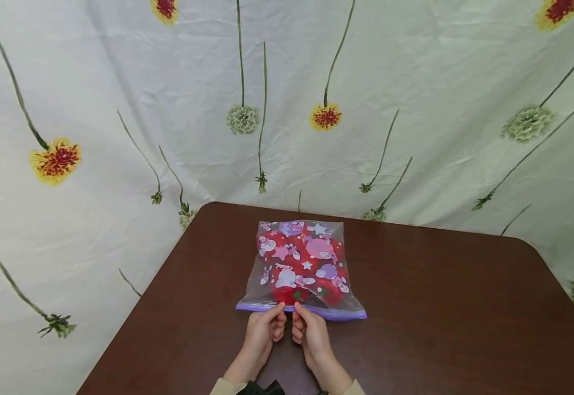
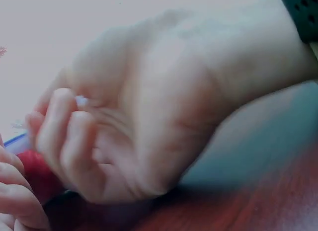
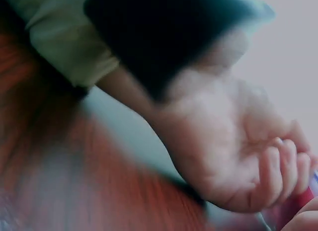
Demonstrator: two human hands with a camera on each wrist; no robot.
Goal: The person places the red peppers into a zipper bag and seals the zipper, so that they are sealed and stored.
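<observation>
A clear zip bag printed with pink, white and purple stars and cartoon figures lies flat on the table, its purple zip edge toward me. Red rounded items with green patches show through the plastic; their kind cannot be made out. My left hand pinches the zip edge near its middle between thumb and curled forefinger. Just beside it, my right hand pinches the same edge. The other fingers of both hands are curled in. In the wrist views the left hand and right hand hide most of the bag.
The dark brown table extends well to the right of the bag. Behind it hangs a pale cloth printed with flowers on long stems, reaching down to the table's far and left edges.
</observation>
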